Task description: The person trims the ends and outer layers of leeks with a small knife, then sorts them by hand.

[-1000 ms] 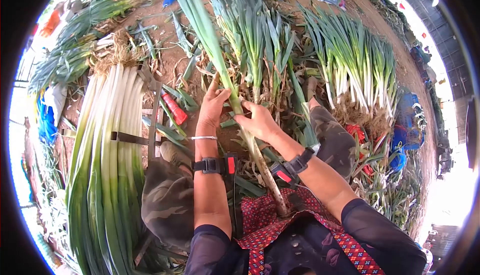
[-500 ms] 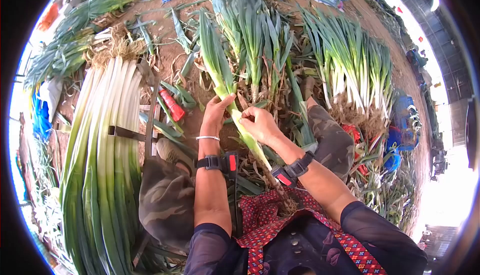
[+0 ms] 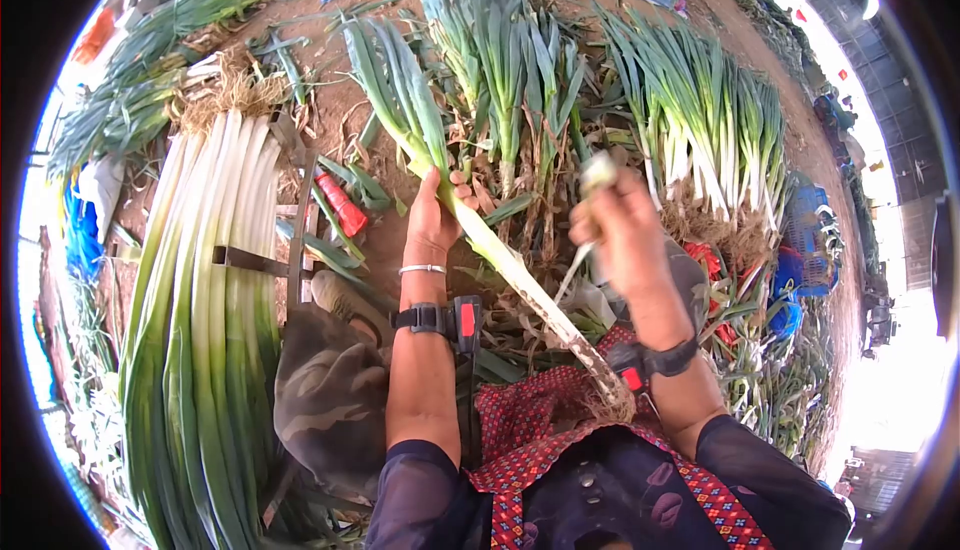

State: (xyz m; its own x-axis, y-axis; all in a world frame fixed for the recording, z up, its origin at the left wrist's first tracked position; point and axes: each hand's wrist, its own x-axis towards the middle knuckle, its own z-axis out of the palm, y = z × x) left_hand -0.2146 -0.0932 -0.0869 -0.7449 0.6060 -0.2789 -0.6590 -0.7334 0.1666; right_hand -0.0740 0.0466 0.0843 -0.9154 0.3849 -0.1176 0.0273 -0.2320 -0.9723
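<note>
My left hand [image 3: 437, 214] is closed around a long green onion [image 3: 522, 278], just below where its green leaves fan out. The stalk slants down to the right, its soil-marked lower end and roots [image 3: 618, 405] lying against the red patterned apron [image 3: 520, 415]. To the right of the stalk, apart from it, my right hand [image 3: 628, 240] is raised and blurred. Its fingers are closed on a pale green peeled leaf [image 3: 598, 172], and a thin whitish strip trails below them.
Trimmed green onions [image 3: 215, 220] lie in a metal rack [image 3: 255, 263] at left. More stand in bunches ahead [image 3: 500, 80] and at right [image 3: 700, 120]. A red object [image 3: 342, 207] lies near the rack; a blue basket [image 3: 808, 240] stands at right.
My right hand has left the stalk and moved right and up, pulling a leaf off. The onion's leafy top has swung left, and its lower stalk now shows paler and barer.
</note>
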